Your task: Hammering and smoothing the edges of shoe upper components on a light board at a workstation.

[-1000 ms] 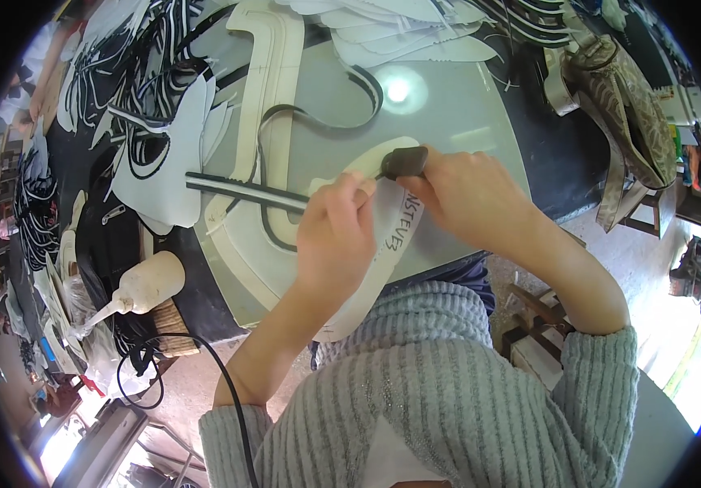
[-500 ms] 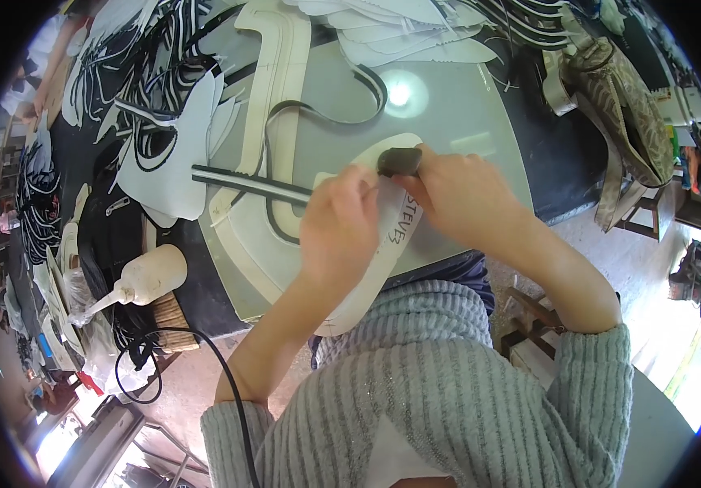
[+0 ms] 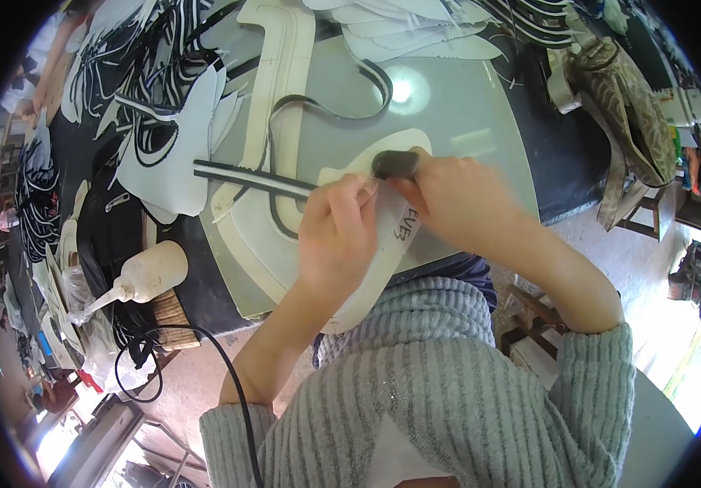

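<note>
The left forearm angles upward to the right, wrist nearly straight, and the left hand (image 3: 337, 232) curls, fingertips pinched on a black-and-white strip (image 3: 253, 179) that extends leftward over the cream template (image 3: 289, 81). The right forearm slants inward, its right hand (image 3: 460, 193) wrapped around a dark tool (image 3: 394, 164) just beside the left fingertips.

Left hand (image 3: 337, 232) closed on a black-and-white strip (image 3: 253, 177), fingertips next to the dark tool (image 3: 395, 164) (tip hidden) in the right hand (image 3: 464, 195). Both over a cream pattern piece (image 3: 367, 297). Off-white bottle (image 3: 154, 271) on its side at left, patterned bag (image 3: 623, 114) at right.
</note>
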`<state>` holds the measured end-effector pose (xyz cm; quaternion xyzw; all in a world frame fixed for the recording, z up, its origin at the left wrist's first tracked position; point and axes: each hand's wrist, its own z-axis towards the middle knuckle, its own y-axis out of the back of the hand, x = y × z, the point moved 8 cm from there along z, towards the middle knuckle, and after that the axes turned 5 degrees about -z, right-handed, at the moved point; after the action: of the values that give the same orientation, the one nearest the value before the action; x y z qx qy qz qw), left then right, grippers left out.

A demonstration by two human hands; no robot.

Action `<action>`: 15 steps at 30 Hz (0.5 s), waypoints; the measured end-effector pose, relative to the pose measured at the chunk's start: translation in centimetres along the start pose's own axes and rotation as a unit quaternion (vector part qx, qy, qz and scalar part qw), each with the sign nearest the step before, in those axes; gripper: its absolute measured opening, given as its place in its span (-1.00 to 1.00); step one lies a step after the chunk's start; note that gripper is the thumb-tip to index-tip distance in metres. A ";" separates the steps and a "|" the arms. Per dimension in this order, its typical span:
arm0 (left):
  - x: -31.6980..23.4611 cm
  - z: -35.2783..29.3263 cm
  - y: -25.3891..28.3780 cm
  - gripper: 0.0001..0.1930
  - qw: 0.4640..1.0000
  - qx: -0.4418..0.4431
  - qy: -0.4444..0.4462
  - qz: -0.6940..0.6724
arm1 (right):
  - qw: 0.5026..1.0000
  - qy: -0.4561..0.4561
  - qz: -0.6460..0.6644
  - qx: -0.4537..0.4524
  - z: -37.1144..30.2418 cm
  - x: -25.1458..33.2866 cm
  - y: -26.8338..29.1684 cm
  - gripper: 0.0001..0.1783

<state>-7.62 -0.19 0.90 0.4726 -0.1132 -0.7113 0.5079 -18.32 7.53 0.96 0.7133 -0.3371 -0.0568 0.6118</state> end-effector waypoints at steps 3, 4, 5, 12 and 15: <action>0.2 -0.2 -0.2 -0.68 1.000 -0.013 0.011 -0.014 | 1.000 0.013 0.017 0.007 0.0 0.2 0.4 -0.61; 0.3 -0.4 -0.1 -0.69 0.999 -0.011 0.025 -0.025 | 1.000 0.014 0.018 0.008 0.0 0.3 0.5 -0.61; 0.3 -0.5 0.0 -0.69 0.999 -0.011 0.027 -0.024 | 0.999 0.038 0.027 -0.025 0.1 0.6 1.1 -0.62; 2.6 -0.7 0.5 -0.55 0.972 0.046 0.193 -0.128 | 1.000 0.003 -0.012 0.019 0.4 -0.6 -0.5 -0.63; 2.4 -0.9 0.4 -0.54 0.978 0.053 0.167 -0.116 | 1.000 0.014 0.004 0.015 0.1 -0.7 -0.5 -0.62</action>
<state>-6.74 -2.09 -0.66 0.6206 -0.0085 -0.6698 0.4077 -18.69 7.85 0.29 0.7220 -0.3322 -0.0393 0.6057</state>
